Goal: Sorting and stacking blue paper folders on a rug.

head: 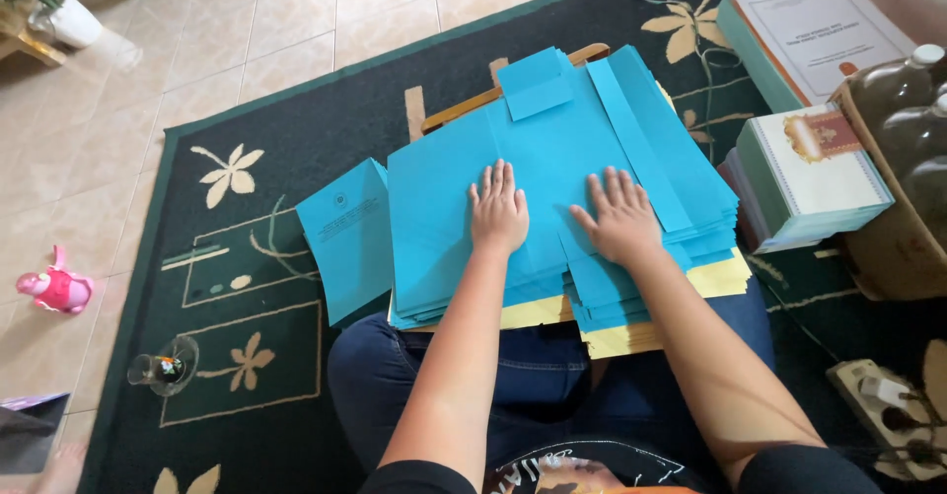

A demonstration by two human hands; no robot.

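Note:
A thick stack of blue paper sheets [552,149] lies on a low wooden board over my knees, with yellow sheets [720,279] showing at the bottom of the stack. My left hand [498,208] rests flat on the top blue sheet, fingers spread. My right hand [619,215] presses flat beside it, also with fingers apart. Near the top of the stack sit a small blue folded piece [535,82] and a long blue strip [636,149]. Neither hand grips anything.
A separate blue printed sheet [347,233] lies on the dark green carpet [266,149] to the left. Stacks of white booklets [819,169] and a cardboard box with bottles [903,159] stand at right. A power strip [888,410], a glass [163,368] and a pink toy [57,289] lie about.

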